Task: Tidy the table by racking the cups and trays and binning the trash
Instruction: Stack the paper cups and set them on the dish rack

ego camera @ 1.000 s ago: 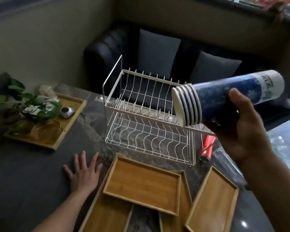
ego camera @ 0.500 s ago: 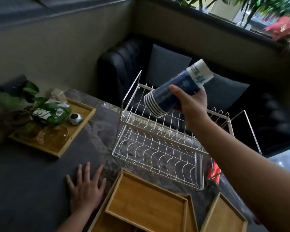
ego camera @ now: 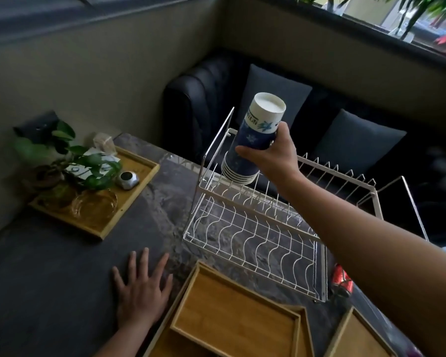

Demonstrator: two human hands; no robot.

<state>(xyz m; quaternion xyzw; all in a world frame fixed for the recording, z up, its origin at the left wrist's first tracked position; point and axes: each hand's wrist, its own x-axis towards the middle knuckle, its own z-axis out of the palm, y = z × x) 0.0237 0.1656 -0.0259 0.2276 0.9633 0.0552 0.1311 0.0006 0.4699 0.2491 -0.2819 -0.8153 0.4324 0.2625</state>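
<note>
My right hand grips a stack of blue-and-white paper cups, held nearly upright with the rims down, just above the left end of the upper tier of the white wire rack. My left hand lies flat and open on the dark table, left of the wooden trays. An empty bamboo tray lies on top of other trays at the near edge. Another tray sits at the lower right. A crushed red can lies by the rack's right side.
At the left a wooden tray holds a potted plant, glass dishes, papers and a small silver object. A black sofa with grey cushions stands behind the table. The dark marbled tabletop stretches left.
My right hand has turned the cup stack from slanted to nearly upright, rims down, and lowered it toward the rack's upper left end. My left hand stays flat on the table.
</note>
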